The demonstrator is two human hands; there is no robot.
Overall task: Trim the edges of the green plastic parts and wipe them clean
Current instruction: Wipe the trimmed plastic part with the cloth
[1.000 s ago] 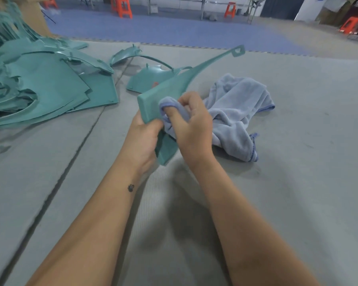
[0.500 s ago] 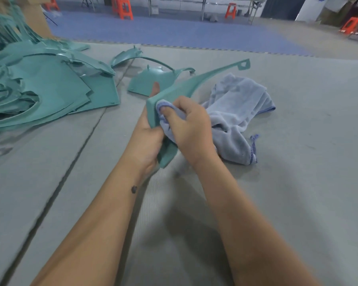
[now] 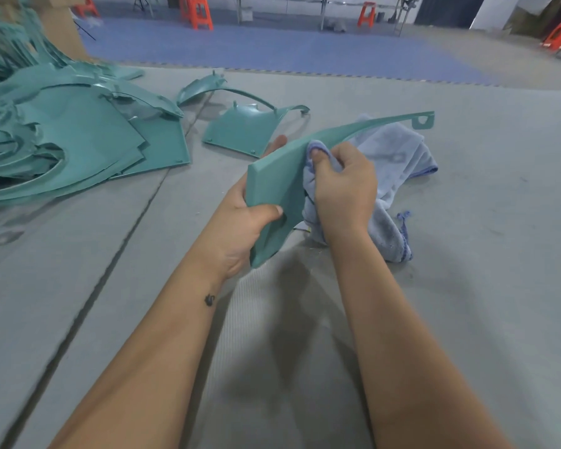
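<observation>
Left hand (image 3: pixel 240 222): grips the wide end of the green plastic part (image 3: pixel 274 186), thumb pressed on its face, above the counter's (image 3: pixel 483 286) middle.
Right hand (image 3: pixel 342 186): pinches the blue cloth (image 3: pixel 399 157) against the part's edge.
Loose parts: one green panel (image 3: pixel 240 132) and one curved green strip (image 3: pixel 208 90) near the far edge.
Heap: pile of green parts (image 3: pixel 62 140) at the far-left corner, count unclear.
Open room: bare counter along the right and near edges.
</observation>
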